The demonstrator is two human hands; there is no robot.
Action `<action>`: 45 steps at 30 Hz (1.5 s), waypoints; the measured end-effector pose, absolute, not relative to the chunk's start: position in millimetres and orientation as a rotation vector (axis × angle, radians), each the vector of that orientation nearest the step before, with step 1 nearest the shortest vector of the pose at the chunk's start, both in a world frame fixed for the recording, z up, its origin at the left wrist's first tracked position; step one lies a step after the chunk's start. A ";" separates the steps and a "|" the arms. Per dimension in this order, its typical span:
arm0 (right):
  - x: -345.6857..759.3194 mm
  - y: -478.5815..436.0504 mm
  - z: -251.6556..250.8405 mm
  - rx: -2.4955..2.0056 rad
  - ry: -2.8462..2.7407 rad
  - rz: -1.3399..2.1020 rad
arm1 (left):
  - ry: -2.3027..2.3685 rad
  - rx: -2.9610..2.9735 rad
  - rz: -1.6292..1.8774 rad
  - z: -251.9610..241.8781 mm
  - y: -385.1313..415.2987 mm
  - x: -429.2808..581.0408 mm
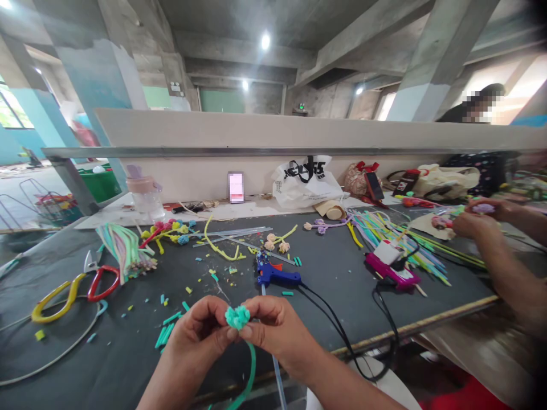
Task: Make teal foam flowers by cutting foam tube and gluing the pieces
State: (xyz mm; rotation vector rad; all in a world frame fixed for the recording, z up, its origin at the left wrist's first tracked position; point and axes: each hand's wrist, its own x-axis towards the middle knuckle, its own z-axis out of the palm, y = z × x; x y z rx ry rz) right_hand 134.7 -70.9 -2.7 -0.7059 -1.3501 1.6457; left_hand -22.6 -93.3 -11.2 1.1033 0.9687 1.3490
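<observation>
Both my hands meet low in the middle of the view over the dark table (333, 273). My left hand (199, 333) and my right hand (273, 330) pinch a small teal pipe-cleaner flower (237, 316) between their fingertips. Its teal stem (248, 370) curves down toward me from under the flower. Cut teal bits (164, 333) lie just left of my left hand. A blue glue gun (273, 275) rests on the table just beyond my hands, its black cord running off to the right.
Red and yellow handled pliers (85, 285), a wire ring (64, 347) and a pastel pipe-cleaner bundle (123, 250) lie at left. A pink glue gun (391, 272) and coloured stems (384, 233) sit at right, where another person's hands (474, 219) work. Bottle (145, 196), phone (236, 187), bags behind.
</observation>
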 end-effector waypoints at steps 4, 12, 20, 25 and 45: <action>134.7 -71.2 -2.2 -0.614 -1.270 1.831 | 0.994 1.171 1.350 -5.7 -95.4 -24.7; 137.6 -70.4 -5.2 -0.612 -1.369 1.757 | 1.181 1.530 1.403 -6.6 -101.2 -23.1; 133.9 -76.7 -2.1 -0.564 -1.406 1.751 | 1.051 1.410 1.196 0.6 -100.9 -33.1; 134.2 -77.4 1.9 -0.556 -1.413 1.641 | 0.834 1.149 1.269 -7.0 -105.1 -31.3; 136.4 -74.7 4.4 -0.562 -1.263 2.052 | 1.040 1.195 1.313 -17.1 -108.8 -17.0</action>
